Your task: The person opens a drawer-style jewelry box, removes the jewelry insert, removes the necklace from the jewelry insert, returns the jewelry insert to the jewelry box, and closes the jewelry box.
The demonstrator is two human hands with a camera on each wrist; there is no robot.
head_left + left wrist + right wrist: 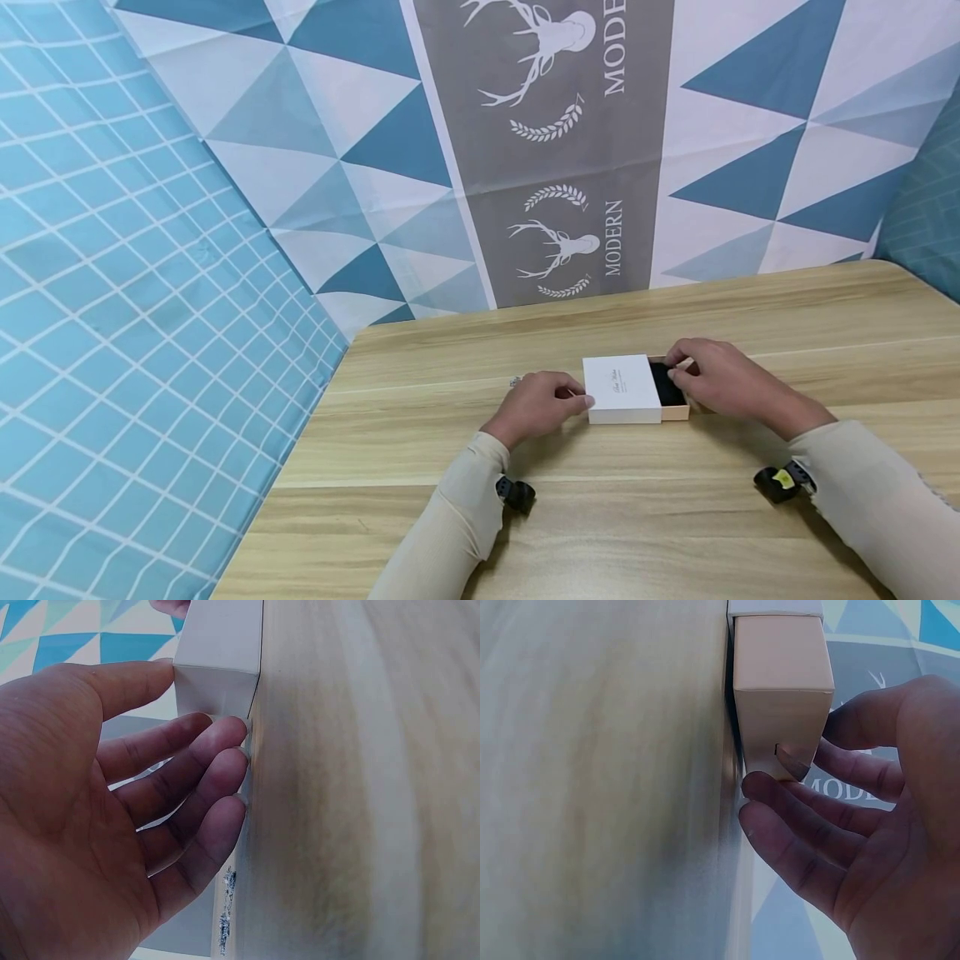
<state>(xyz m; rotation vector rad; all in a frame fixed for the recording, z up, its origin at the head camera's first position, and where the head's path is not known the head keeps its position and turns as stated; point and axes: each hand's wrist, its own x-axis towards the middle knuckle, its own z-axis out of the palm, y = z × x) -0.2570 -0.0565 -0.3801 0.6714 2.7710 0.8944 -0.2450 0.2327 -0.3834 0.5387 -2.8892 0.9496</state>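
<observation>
A flat white box sleeve (621, 390) with small printed lettering lies on the wooden table. From its right end projects a peach-coloured drawer (784, 656) with a black insert (665, 383) inside. My left hand (536, 407) touches the sleeve's left end, the thumb at a top corner and the loosely bent fingers (225, 769) low beside the end face. At the drawer's outer end, my right hand (723, 379) holds the top edge with thumb and index finger, the other fingers down by the table. A small ribbon tab (793, 763) sticks out of the drawer's end face.
Beyond my left hand, a small shiny, silvery piece (515, 381) lies on the table (637, 517); it glitters in the left wrist view too. Patterned cloth (360, 167) hangs behind the table, and a blue gridded cloth (135, 317) stands along the left.
</observation>
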